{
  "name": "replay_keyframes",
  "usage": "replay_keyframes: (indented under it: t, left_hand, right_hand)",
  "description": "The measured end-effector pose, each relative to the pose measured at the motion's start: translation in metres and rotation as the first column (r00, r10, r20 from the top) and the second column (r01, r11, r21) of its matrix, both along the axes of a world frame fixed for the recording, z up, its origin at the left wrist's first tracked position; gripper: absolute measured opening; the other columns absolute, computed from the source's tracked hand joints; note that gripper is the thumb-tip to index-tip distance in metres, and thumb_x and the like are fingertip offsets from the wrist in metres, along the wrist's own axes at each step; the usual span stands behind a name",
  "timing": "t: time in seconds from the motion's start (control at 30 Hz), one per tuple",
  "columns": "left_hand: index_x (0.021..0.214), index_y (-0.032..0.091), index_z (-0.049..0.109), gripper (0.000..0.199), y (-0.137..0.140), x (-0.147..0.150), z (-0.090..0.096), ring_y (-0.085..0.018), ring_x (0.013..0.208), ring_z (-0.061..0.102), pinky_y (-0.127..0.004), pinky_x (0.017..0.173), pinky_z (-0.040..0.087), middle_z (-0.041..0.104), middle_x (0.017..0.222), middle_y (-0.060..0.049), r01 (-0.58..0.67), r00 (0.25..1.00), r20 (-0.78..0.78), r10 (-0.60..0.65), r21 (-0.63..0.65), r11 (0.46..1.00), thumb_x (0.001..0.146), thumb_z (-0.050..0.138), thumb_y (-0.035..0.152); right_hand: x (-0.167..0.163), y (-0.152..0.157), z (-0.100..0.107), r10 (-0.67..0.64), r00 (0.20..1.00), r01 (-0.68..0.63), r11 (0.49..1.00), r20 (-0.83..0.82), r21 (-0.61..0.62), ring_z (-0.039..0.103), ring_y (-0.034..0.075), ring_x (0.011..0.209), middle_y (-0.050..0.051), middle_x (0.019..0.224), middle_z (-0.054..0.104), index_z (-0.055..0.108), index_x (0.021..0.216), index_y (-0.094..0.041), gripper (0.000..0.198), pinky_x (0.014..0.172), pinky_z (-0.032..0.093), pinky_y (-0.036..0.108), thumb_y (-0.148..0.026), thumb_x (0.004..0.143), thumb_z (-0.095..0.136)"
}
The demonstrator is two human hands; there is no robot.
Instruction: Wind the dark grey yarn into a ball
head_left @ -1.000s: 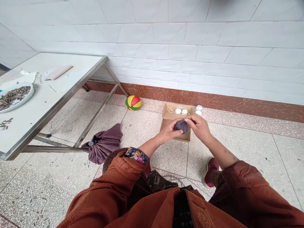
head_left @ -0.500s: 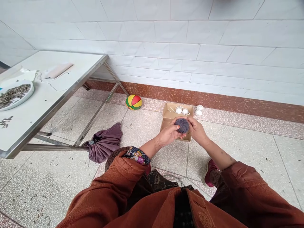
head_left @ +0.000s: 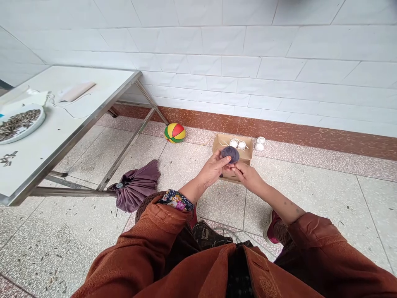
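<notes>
A: Where is your round grey ball of yarn (head_left: 230, 153)?

B: Your left hand (head_left: 214, 170) grips it above the open cardboard box (head_left: 223, 142); your right hand (head_left: 245, 175) pinches just beside it.

A: How far?

B: Ball looks well wound; winding seems unfinished.

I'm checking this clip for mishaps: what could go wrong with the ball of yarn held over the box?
The grey yarn ball rests only on the left hand's fingertips, so it might slip, roll across the floor and unwind. The right hand sits just below it; whether it holds a strand is unclear. Seed husks on the floor could cling to it.
</notes>
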State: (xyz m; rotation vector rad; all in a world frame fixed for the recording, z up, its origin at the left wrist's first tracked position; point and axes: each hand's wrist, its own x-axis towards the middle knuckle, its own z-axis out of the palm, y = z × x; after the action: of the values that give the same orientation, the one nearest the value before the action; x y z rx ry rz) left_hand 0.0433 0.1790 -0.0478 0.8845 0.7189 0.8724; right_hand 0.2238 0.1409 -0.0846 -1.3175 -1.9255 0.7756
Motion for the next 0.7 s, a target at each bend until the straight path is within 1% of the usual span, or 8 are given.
replay_keyframes:
  t: [0.07,0.13,0.2,0.3,0.4,0.47,0.57,0.7]
  left_hand:
    - [0.116,0.020,0.056,0.053,0.004,-0.002,-0.004,-0.013,0.083,0.064,-0.029,0.079,0.048,0.067,0.105,-0.003,-0.080,0.987,-0.135,0.088,0.063,0.995,0.075,0.083,0.042]
    - [0.111,0.018,0.059,0.051,0.006,-0.002,-0.006,-0.015,0.091,0.062,-0.031,0.087,0.047,0.068,0.104,-0.003,-0.111,0.970,-0.203,0.136,0.129,0.985,0.071,0.085,0.037]
    - [0.108,0.018,0.060,0.051,0.006,-0.002,-0.006,-0.016,0.096,0.061,-0.033,0.093,0.045,0.068,0.103,-0.004,-0.099,0.970,-0.207,0.130,0.154,0.983,0.068,0.087,0.034]
    - [0.107,0.017,0.063,0.048,0.001,0.000,-0.003,-0.017,0.094,0.061,-0.035,0.094,0.045,0.068,0.103,-0.004,-0.006,0.981,-0.192,0.032,0.134,0.991,0.068,0.087,0.032]
    - [0.108,0.018,0.066,0.045,-0.004,0.002,-0.001,-0.018,0.094,0.063,-0.036,0.094,0.046,0.069,0.102,-0.005,0.130,0.980,-0.162,-0.112,0.105,0.986,0.070,0.086,0.032]
    - [0.112,0.020,0.067,0.048,-0.007,0.003,-0.001,-0.018,0.097,0.063,-0.036,0.093,0.047,0.069,0.106,-0.005,0.172,0.983,-0.082,-0.164,0.094,0.981,0.070,0.087,0.031]
    - [0.120,0.023,0.065,0.057,-0.006,0.003,-0.002,-0.018,0.099,0.064,-0.033,0.090,0.049,0.068,0.113,-0.006,0.162,0.985,0.053,-0.164,0.052,0.985,0.068,0.088,0.031]
    - [0.112,0.018,0.066,0.050,0.002,0.002,-0.007,-0.018,0.099,0.064,-0.034,0.092,0.049,0.069,0.110,-0.008,0.071,0.992,0.099,-0.072,0.017,0.997,0.069,0.087,0.033]
  right_hand:
    - [0.000,-0.002,0.012,0.086,0.996,-0.086,0.996,-0.015,0.032,0.067,0.020,0.080,0.005,0.090,0.072,0.065,0.095,-0.023,0.021,0.073,0.051,0.032,-0.034,0.102,0.048]
    - [0.004,-0.003,0.026,0.107,0.992,-0.102,0.992,-0.061,0.075,0.065,0.019,0.077,0.004,0.087,0.071,0.066,0.093,-0.023,0.020,0.073,0.050,0.032,-0.036,0.101,0.051]
    - [0.010,0.000,0.038,0.055,0.992,-0.043,0.993,-0.117,0.108,0.063,0.019,0.076,0.003,0.085,0.070,0.066,0.093,-0.024,0.018,0.072,0.050,0.032,-0.036,0.099,0.054]
    - [0.019,0.007,0.047,-0.074,0.983,0.096,0.987,-0.166,0.128,0.061,0.019,0.074,0.004,0.083,0.068,0.066,0.090,-0.024,0.018,0.072,0.049,0.033,-0.038,0.097,0.057]
    - [0.024,0.014,0.043,-0.169,0.967,0.195,0.973,-0.191,0.126,0.059,0.020,0.075,0.003,0.080,0.066,0.064,0.085,-0.024,0.021,0.073,0.049,0.035,-0.042,0.096,0.059]
    - [0.023,0.016,0.035,-0.210,0.954,0.233,0.968,-0.215,0.088,0.058,0.020,0.074,0.003,0.079,0.064,0.063,0.084,-0.024,0.024,0.071,0.048,0.034,-0.044,0.096,0.057]
    - [0.015,0.014,0.020,-0.235,0.942,0.241,0.971,-0.239,-0.002,0.057,0.019,0.071,0.002,0.078,0.062,0.061,0.084,-0.023,0.028,0.067,0.047,0.031,-0.045,0.099,0.051]
    - [-0.001,0.002,0.003,-0.153,0.971,0.140,0.987,-0.186,-0.080,0.059,0.019,0.070,0.001,0.076,0.064,0.061,0.087,-0.023,0.029,0.066,0.048,0.031,-0.044,0.100,0.048]
